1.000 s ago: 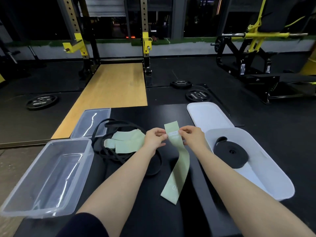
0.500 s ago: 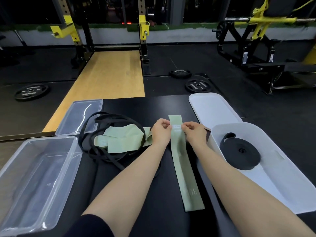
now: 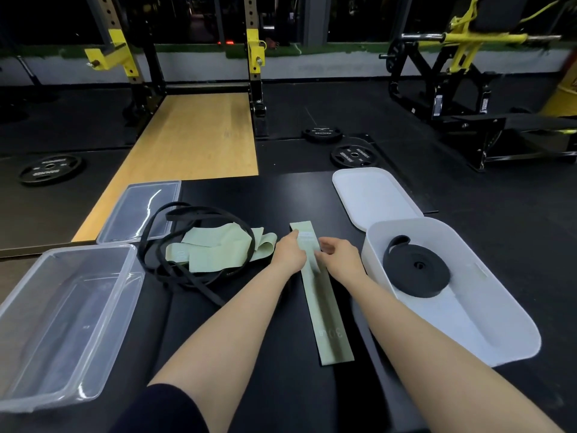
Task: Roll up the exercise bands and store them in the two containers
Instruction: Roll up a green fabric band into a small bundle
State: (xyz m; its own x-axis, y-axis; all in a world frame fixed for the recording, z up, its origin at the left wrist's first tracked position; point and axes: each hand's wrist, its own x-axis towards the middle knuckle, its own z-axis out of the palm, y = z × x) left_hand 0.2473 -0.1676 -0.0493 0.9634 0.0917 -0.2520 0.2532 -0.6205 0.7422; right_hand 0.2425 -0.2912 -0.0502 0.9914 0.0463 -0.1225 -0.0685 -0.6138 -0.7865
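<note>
- Band [image 3: 324, 310], pale green, lies flat and straight on the black bench top [image 3: 281, 195], running from 12 o'clock near the hands down toward 6 o'clock, printed figures showing near its close end.
- Left hand [image 3: 288, 256] rests on the band's left edge near its far end, fingers laid forward and fairly straight; whether any of them pinch the cloth cannot be told.
- Right hand [image 3: 338, 260] sits on the band's right edge just beside the left hand, fingertips curled lightly onto the fabric.
- White container [image 3: 496, 335] stands at 3 o'clock of the hands, a rolled black band [image 3: 416, 273] lying inside it; its white lid [image 3: 374, 198] lies beyond it at 1 o'clock.
- Clear container [image 3: 62, 323] sits at 8 o'clock, with its clear lid [image 3: 140, 210] beyond at 10 o'clock.
- Between clear container and hands, at 9 o'clock, loose black bands [image 3: 193, 270] lie tangled with more green bands [image 3: 215, 251] heaped inside their loops.
- Weight plates [image 3: 352, 155] lie on the floor at 12 o'clock.
</note>
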